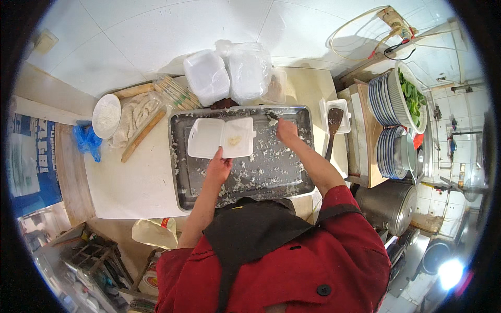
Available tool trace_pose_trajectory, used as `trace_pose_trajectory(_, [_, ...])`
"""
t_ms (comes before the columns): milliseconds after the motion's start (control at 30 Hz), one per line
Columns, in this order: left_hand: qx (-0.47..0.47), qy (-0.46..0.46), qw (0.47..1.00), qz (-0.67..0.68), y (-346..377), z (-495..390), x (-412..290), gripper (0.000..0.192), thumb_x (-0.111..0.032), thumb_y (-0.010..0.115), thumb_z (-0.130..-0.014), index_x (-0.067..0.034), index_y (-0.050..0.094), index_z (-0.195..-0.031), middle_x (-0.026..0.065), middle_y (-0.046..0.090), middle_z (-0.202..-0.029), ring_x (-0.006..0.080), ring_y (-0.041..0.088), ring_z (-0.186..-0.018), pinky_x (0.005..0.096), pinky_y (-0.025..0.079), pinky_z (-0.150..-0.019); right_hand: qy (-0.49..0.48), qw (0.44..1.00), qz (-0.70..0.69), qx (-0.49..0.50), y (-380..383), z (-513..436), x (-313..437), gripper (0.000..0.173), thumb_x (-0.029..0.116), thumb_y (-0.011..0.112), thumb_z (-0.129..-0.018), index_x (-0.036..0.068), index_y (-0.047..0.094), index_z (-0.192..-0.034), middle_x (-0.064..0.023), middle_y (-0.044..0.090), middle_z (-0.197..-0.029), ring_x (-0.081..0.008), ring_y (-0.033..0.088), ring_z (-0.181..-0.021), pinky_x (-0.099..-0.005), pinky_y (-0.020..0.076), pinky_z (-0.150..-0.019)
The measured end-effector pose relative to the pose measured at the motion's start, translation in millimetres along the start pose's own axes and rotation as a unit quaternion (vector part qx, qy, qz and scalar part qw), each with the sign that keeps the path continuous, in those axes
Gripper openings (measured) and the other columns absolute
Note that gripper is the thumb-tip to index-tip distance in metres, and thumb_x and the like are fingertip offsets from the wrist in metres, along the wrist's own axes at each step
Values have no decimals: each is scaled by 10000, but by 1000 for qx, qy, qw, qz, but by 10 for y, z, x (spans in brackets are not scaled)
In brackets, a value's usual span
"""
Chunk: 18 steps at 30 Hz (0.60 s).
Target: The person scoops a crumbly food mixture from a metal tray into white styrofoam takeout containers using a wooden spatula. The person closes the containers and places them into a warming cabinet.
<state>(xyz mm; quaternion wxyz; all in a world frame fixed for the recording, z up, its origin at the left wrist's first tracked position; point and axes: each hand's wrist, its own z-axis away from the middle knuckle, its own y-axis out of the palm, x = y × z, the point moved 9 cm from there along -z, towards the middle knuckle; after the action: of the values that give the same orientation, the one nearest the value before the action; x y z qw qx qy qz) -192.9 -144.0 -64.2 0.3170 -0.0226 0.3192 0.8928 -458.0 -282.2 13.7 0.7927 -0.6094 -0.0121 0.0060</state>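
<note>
My left hand [219, 169] grips the front edge of an opened white foam clamshell box [206, 137]. A small pale lump of food [234, 140] lies in its right half. The box is over a large dark metal tray [270, 168] with white rice-like grains scattered across it. At the tray's far right, my right hand [287, 132] is closed around a small dark utensil [273, 116]. Only the utensil's far end shows, close to a white clump of grains; the rest is hidden in the fist.
Stacked foam boxes in plastic [249, 74] stand behind the tray. Left are a bowl of white powder [107, 116], a wooden stick [143, 135] and bagged chopsticks [178, 93]. A wooden spatula [334, 125] rests on a small white container [343, 107] at right, before stacked plates [379, 99].
</note>
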Motion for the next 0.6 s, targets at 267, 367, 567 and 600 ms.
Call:
trace_pose_trajectory(267, [123,27,992,30,379,535,-243,426,-250,372,-957,-27,291,-1312,162,415,-1280,346,452,-1146,528,415,-910,-62,988,-100,95,194,346,780,208,82,482,-786,-32,473,-960,-237,617,-777,-386,616,-750,-466,487,-630])
trace_pose_trajectory(367, [62,147,987,-28,107,954,-598,426,-217,411,-946,-69,291,-1327,134,410,-1295,314,462,-1142,525,412,-916,-153,976,-127,86,217,650,1119,244,78,494,-770,-30,471,-987,-221,614,-742,-376,616,-719,-478,474,-614])
trace_pose_trajectory(567, [-22,247,969,-14,-574,1549,-1136,435,-201,451,-929,-64,315,-1320,127,416,-1291,279,444,-1159,468,422,-918,-126,978,-144,87,503,880,892,168,145,487,-778,37,536,-897,-202,599,-674,-378,600,-659,-484,460,-569])
trace_pose_trajectory(600, [-54,241,967,-64,-678,1621,-1189,437,-209,447,-930,-54,316,-1317,130,416,-1289,278,446,-1158,460,421,-921,-49,983,-142,104,556,753,625,149,156,478,-784,51,551,-860,-201,601,-679,-379,600,-661,-484,461,-570])
